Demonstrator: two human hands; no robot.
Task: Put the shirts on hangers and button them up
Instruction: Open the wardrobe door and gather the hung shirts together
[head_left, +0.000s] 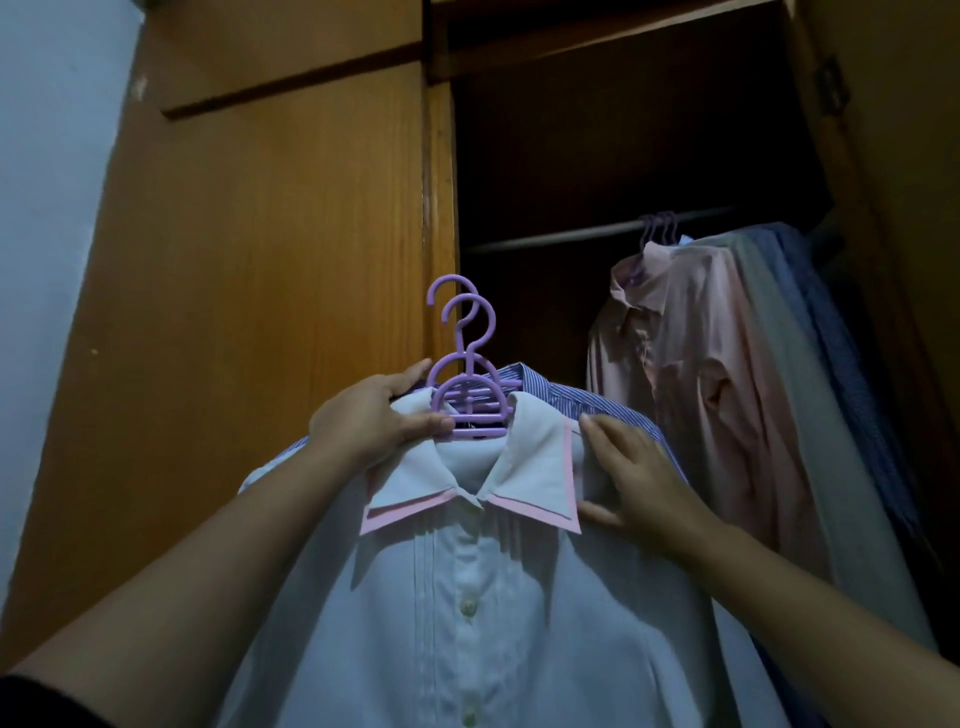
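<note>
A white shirt (467, 597) with a pink-edged collar hangs buttoned on a purple hanger (470, 400), held up in front of the wardrobe. Right behind it is a blue striped shirt (587, 402) on a second purple hanger (451, 291) whose hook shows above. My left hand (369, 421) grips the hangers and collar at the neck, thumb across the front. My right hand (634, 478) lies on the white shirt's right shoulder, fingers fairly straight, thumb under the collar tip.
The open wardrobe has a metal rail (571, 236) across its dark inside. A pink shirt (691, 384) and several grey and blue garments hang at the rail's right end on purple hangers. A wooden door panel (260, 260) stands to the left.
</note>
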